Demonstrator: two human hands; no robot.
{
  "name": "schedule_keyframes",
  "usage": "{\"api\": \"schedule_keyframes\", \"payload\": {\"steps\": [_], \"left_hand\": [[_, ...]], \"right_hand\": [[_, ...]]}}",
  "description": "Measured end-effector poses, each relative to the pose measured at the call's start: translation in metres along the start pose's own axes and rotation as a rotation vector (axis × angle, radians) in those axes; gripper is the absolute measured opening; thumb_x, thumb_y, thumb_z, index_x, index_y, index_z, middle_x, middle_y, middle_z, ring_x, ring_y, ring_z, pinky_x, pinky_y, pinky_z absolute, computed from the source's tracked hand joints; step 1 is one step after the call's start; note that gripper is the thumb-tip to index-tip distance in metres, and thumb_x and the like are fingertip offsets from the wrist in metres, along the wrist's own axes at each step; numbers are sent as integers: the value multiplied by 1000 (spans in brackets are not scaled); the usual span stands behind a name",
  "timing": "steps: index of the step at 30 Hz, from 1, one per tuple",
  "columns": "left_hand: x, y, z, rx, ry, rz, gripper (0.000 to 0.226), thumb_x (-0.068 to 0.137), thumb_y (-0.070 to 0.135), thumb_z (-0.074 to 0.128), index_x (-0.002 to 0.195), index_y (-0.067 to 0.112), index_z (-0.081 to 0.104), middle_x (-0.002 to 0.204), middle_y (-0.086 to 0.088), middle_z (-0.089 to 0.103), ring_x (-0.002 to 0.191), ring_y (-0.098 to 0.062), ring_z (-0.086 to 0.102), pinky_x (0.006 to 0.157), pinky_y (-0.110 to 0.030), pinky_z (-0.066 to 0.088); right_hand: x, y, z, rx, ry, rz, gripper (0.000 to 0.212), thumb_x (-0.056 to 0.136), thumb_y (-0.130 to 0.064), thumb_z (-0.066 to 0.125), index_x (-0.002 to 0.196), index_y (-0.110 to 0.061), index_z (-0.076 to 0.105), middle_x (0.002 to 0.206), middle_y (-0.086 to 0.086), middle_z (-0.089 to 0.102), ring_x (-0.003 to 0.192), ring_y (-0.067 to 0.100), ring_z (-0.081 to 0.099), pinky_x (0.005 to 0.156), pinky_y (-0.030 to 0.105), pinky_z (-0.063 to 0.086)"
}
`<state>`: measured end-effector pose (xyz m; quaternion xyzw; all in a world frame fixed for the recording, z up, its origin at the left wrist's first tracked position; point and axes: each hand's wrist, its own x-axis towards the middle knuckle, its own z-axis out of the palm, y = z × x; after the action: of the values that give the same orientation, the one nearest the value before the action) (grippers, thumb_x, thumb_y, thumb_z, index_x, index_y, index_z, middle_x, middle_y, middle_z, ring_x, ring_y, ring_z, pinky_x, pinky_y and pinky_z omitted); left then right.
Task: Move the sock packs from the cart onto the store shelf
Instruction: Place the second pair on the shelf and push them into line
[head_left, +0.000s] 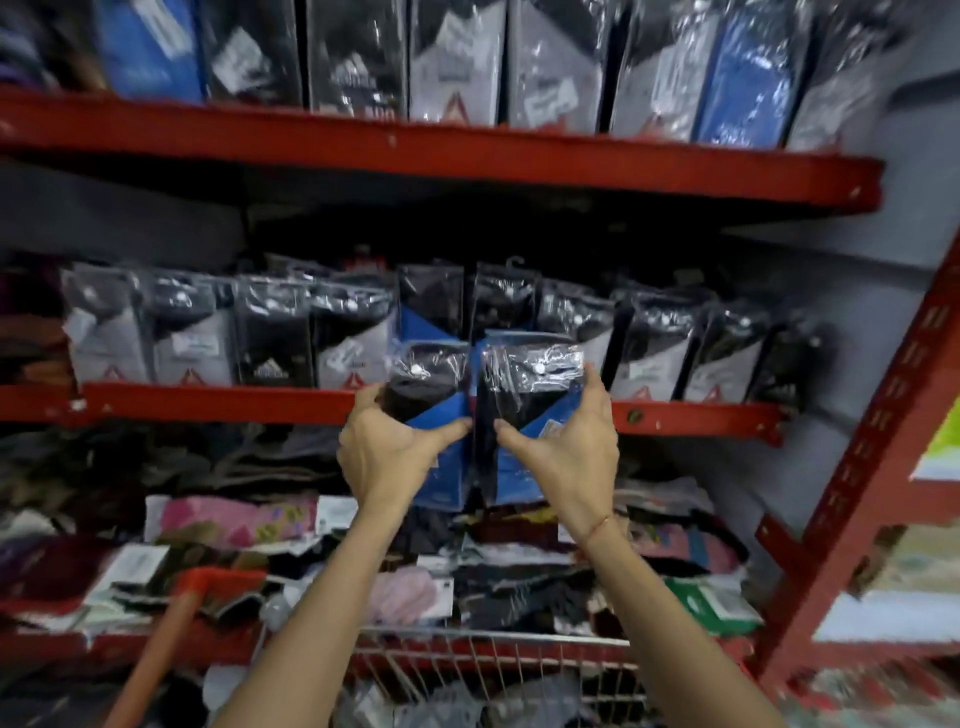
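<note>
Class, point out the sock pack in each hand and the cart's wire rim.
Left-hand sock pack (434, 384), head view: black upper front.
Right-hand sock pack (524, 395), head view: black upper front.
Cart (493, 638), head view: wire rim.

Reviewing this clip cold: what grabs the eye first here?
Two bare hands, left hand and right hand, each hold up a black-and-blue sock pack in front of the middle red shelf. Behind them stands a row of wrapped packs; a wire cart sits below.

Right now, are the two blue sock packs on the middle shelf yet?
Not yet. Left hand and right hand hold the sock packs before the shelf edge.
</note>
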<state>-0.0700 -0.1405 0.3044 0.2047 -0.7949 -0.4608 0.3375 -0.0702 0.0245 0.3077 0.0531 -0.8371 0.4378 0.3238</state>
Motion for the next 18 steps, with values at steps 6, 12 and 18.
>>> {"api": "schedule_keyframes", "payload": {"steps": [6, 12, 18], "left_hand": [[54, 51, 12, -66, 177, 150, 96, 45, 66, 83, 122, 16, 55, 110, -5, 70, 100, -27, 66, 70, -32, 50], [76, 64, 49, -27, 233, 114, 99, 47, 66, 81, 125, 12, 51, 119, -8, 64, 102, -30, 64, 75, -37, 50], [91, 57, 64, 13, 313, 138, 99, 44, 70, 78, 117, 8, 55, 108, -10, 67, 88, -30, 68, 60, -30, 45]], "right_hand": [[64, -28, 21, 76, 139, -104, 107, 72, -48, 78, 151, -18, 13, 152, 5, 32, 127, 7, 26, 92, 17, 32], [99, -23, 50, 72, 158, -88, 102, 77, -42, 76, 151, -16, 11, 151, 7, 31, 137, 21, 34, 100, 33, 43], [109, -26, 74, 70, 200, -100, 98, 80, -40, 73, 151, -19, 9, 149, 8, 32, 132, 28, 43, 97, 39, 49]]}}
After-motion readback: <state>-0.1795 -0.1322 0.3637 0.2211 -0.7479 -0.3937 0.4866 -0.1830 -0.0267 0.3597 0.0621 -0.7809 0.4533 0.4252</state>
